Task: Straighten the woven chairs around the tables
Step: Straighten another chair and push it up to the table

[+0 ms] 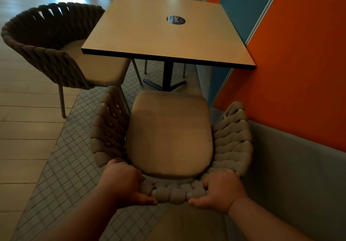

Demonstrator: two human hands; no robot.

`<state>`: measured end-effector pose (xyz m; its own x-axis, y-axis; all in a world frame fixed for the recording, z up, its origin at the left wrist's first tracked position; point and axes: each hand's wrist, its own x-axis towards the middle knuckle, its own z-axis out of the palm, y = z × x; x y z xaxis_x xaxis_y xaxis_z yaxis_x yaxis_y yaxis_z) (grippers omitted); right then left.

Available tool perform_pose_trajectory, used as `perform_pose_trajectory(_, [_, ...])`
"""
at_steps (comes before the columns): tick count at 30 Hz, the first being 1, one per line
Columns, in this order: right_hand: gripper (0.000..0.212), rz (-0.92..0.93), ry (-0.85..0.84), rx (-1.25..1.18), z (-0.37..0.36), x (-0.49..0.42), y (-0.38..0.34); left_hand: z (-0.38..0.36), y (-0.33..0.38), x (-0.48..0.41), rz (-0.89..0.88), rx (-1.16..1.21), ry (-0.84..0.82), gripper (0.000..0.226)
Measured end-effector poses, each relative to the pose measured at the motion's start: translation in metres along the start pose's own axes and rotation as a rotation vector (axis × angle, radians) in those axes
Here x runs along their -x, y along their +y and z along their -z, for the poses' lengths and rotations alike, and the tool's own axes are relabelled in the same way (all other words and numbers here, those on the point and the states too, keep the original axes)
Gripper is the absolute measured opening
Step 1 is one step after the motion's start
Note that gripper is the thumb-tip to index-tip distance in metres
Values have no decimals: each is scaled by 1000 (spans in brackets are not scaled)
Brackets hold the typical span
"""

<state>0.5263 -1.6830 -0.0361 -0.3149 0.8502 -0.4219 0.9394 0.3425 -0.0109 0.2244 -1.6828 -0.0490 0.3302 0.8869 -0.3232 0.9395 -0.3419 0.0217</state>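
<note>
The near woven chair (169,134) has a curved back of thick grey-brown rope wrapped in fat loops and a smooth beige seat cushion; it stands on the small-tiled floor strip (74,158) facing the near edge of the square table (159,33), close beside the orange wall (299,63). Both hands grip the top rim of its backrest: the left hand (123,184) curls over the rim's left part, the right hand (221,192) over its right, thumbs underneath. A second woven chair (56,42) sits at the table's left edge, angled.
</note>
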Motion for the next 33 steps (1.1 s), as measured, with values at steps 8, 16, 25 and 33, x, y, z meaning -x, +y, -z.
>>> perform_pose_trajectory(8, [84,32,122,26,5,-39,27,9,-4,-40,39,-52,44,101])
perform_pose_trajectory(16, [92,22,156,77,9,-64,54,19,-1,-71,40,-62,67,100])
perform_pose_trajectory(25, [86,-3,154,70,9,-70,64,17,2,-81,70,-72,51,101])
perform_pose_trajectory(33, [107,-53,-99,115,18,-69,54,16,4,-72,119,-10,-27,102])
